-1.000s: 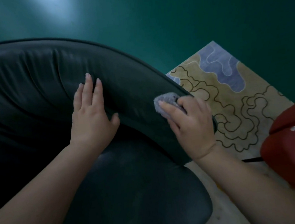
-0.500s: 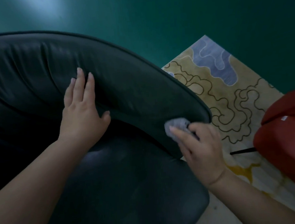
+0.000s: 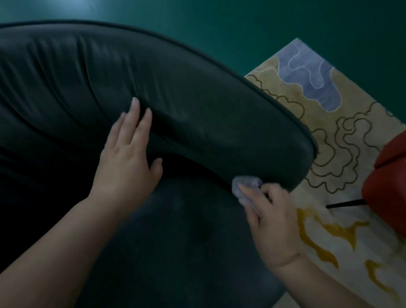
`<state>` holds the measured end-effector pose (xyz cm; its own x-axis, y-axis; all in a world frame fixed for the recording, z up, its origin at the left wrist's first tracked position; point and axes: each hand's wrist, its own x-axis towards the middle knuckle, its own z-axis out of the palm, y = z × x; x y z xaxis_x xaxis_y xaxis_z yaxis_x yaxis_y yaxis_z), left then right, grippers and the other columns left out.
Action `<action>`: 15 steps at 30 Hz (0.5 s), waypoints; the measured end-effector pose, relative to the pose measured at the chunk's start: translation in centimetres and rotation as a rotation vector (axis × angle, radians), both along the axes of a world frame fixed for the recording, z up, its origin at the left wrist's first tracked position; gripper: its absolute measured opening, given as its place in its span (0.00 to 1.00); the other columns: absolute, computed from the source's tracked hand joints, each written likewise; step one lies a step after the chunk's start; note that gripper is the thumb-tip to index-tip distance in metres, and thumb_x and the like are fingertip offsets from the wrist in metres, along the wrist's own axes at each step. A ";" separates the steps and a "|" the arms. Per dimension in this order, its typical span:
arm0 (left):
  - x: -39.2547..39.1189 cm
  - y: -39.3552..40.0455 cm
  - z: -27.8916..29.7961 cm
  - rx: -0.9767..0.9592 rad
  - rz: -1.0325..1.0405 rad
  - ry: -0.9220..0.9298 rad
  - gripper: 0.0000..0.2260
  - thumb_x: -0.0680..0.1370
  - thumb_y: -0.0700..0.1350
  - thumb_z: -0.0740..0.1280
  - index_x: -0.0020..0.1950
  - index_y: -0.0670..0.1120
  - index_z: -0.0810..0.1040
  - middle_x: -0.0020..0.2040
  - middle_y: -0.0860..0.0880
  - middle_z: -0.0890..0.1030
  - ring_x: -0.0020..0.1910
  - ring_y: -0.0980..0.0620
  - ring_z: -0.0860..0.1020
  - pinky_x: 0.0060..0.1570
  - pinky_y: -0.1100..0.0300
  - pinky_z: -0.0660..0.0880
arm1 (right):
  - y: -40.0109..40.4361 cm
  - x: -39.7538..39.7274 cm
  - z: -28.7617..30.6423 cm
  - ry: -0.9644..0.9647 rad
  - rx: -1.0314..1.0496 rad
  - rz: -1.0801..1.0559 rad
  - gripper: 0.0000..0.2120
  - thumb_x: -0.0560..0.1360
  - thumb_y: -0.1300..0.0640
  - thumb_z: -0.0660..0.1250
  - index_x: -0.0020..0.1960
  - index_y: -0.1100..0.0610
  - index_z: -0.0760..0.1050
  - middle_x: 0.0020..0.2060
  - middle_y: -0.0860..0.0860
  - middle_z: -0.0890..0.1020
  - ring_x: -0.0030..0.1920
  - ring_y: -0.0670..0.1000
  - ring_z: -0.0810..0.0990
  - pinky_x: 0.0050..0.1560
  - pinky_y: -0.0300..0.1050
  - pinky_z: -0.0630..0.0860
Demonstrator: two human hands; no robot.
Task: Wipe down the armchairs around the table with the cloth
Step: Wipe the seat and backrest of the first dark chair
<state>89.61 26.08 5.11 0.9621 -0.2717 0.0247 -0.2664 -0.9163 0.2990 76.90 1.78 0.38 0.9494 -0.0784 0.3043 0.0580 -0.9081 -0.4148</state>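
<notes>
Here, right hand [image 3: 273,223] gripping cloth [image 3: 244,185], left hand [image 3: 127,157] flat on armchair [image 3: 193,110], rug [image 3: 337,143] beside.

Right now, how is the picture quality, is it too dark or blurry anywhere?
Head view: dim overall, so the dark leather armchair loses detail toward the left. A pale glare patch sits on the green floor at top. The right hand and the grey cloth it grips are motion-smeared; the left hand is sharper. Wide-angle lens bends the chair's edge.
</notes>
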 end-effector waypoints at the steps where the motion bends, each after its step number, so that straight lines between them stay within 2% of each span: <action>1: -0.8 0.3 -0.6 -0.005 -0.005 0.012 0.39 0.73 0.47 0.70 0.78 0.47 0.52 0.79 0.51 0.44 0.76 0.47 0.48 0.73 0.57 0.46 | 0.8 -0.8 -0.8 0.065 0.102 -0.013 0.18 0.70 0.64 0.72 0.60 0.56 0.78 0.41 0.52 0.72 0.39 0.51 0.73 0.38 0.48 0.74; 3: -2.6 1.0 -2.2 -0.030 0.010 0.052 0.37 0.73 0.45 0.71 0.78 0.46 0.56 0.79 0.49 0.48 0.76 0.46 0.51 0.73 0.56 0.48 | 3.0 -1.8 -2.8 0.167 0.319 -0.159 0.19 0.74 0.60 0.69 0.64 0.54 0.76 0.46 0.50 0.71 0.45 0.49 0.74 0.47 0.40 0.73; 5: -4.4 1.9 -4.4 -0.050 0.030 0.103 0.37 0.72 0.42 0.72 0.77 0.43 0.59 0.78 0.46 0.52 0.75 0.43 0.55 0.73 0.53 0.52 | 5.3 -1.9 -5.2 0.264 0.526 -0.358 0.21 0.75 0.58 0.67 0.68 0.51 0.72 0.54 0.50 0.71 0.53 0.47 0.74 0.58 0.34 0.68; 6: -5.4 2.4 -5.7 -0.045 0.035 0.138 0.37 0.71 0.41 0.73 0.76 0.42 0.60 0.78 0.45 0.53 0.74 0.42 0.56 0.73 0.51 0.53 | 6.5 -1.7 -6.7 0.299 0.582 -0.423 0.22 0.76 0.59 0.67 0.69 0.51 0.69 0.56 0.49 0.69 0.56 0.46 0.72 0.60 0.31 0.65; 8: -7.6 3.5 -8.0 -0.020 0.049 0.229 0.37 0.71 0.42 0.73 0.76 0.43 0.60 0.78 0.45 0.54 0.74 0.42 0.58 0.73 0.49 0.56 | 7.9 -1.2 -9.2 0.334 0.651 -0.453 0.24 0.77 0.61 0.66 0.70 0.48 0.66 0.56 0.47 0.68 0.56 0.44 0.71 0.59 0.25 0.61; 9: -8.6 4.0 -9.4 -0.005 0.056 0.278 0.37 0.71 0.43 0.73 0.76 0.44 0.60 0.78 0.46 0.53 0.74 0.43 0.58 0.73 0.49 0.57 | 8.5 -0.9 -10.6 0.358 0.665 -0.448 0.24 0.77 0.61 0.66 0.70 0.46 0.66 0.56 0.48 0.68 0.56 0.45 0.71 0.58 0.25 0.61; 12: -11.4 5.2 -12.9 0.058 0.087 0.434 0.38 0.74 0.49 0.69 0.78 0.50 0.53 0.78 0.52 0.47 0.76 0.47 0.53 0.73 0.54 0.52 | 8.9 0.3 -14.0 0.480 0.600 -0.497 0.22 0.77 0.55 0.63 0.70 0.46 0.66 0.63 0.54 0.69 0.61 0.52 0.69 0.56 0.35 0.63; 15: -12.7 6.1 -15.4 0.087 0.144 0.509 0.38 0.75 0.54 0.67 0.79 0.53 0.48 0.79 0.53 0.46 0.76 0.49 0.50 0.72 0.53 0.52 | 8.6 1.5 -15.9 0.401 0.395 -0.570 0.22 0.77 0.58 0.65 0.70 0.57 0.68 0.61 0.61 0.71 0.59 0.59 0.72 0.59 0.44 0.68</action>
<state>76.88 32.22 -10.31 0.8742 -0.1163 -0.4714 0.0227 -0.9601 0.2789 78.38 10.41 -15.56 0.7620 -0.6150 -0.2030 -0.5920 -0.5345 -0.6032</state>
